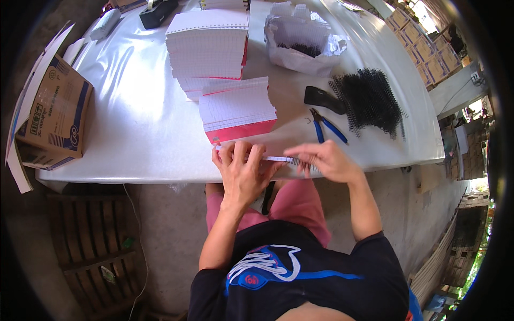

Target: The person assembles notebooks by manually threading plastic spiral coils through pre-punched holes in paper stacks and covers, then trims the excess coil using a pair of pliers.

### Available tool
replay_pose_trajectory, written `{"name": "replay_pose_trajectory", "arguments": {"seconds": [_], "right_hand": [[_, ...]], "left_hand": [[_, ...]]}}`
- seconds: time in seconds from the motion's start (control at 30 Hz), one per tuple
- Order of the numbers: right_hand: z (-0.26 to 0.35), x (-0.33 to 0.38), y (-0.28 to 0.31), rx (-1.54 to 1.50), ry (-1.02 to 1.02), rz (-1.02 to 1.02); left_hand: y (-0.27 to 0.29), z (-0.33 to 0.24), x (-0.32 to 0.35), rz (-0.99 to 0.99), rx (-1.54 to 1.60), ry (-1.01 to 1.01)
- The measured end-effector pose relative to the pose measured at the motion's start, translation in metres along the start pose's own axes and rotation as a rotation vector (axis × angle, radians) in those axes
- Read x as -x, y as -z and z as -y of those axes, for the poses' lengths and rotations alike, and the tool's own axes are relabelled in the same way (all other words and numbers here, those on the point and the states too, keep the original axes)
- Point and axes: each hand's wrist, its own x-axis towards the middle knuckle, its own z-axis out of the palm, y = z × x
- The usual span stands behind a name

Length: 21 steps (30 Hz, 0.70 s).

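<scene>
At the table's near edge my left hand [238,170] is closed around a thin notebook [275,158], which I see edge-on. A dark wire spiral coil [293,160] sits at the notebook's right end. My right hand [331,161] has its fingers bent together on that coil; its fingertips are partly hidden. Just beyond my left hand is a short stack of punched notebooks with red covers [238,109]. Cutting pliers with blue handles [327,129] lie beyond my right hand, jaws pointing away, near a black flat-ended object [324,99] whose kind I cannot tell.
A heap of black spiral coils [370,101] lies at the right. Farther back stand a taller stack of punched pages [208,49] and a white plastic bag [292,58] with coils inside. A cardboard box [56,109] rests at the left; a black tape dispenser [158,13] is far back.
</scene>
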Motion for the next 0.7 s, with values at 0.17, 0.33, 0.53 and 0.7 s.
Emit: {"name": "replay_pose_trajectory", "arguments": {"seconds": [0.17,0.33,0.53,0.7], "right_hand": [[-0.057,-0.041,0.044,0.972,-0.032,-0.464],[-0.105,-0.048,0.065,0.737,-0.099,-0.455],[-0.041,-0.017,0.022,-0.862,0.655,-0.244],[-0.039,-0.015,-0.013,-0.517,0.43,-0.077]], "left_hand": [[0.003,0.004,0.0,-0.059,0.079,0.019],[0.0,0.008,0.002,-0.069,0.085,-0.045],[0.0,0.009,0.002,-0.066,0.15,-0.012],[-0.002,0.012,0.002,-0.034,0.148,-0.041]]}}
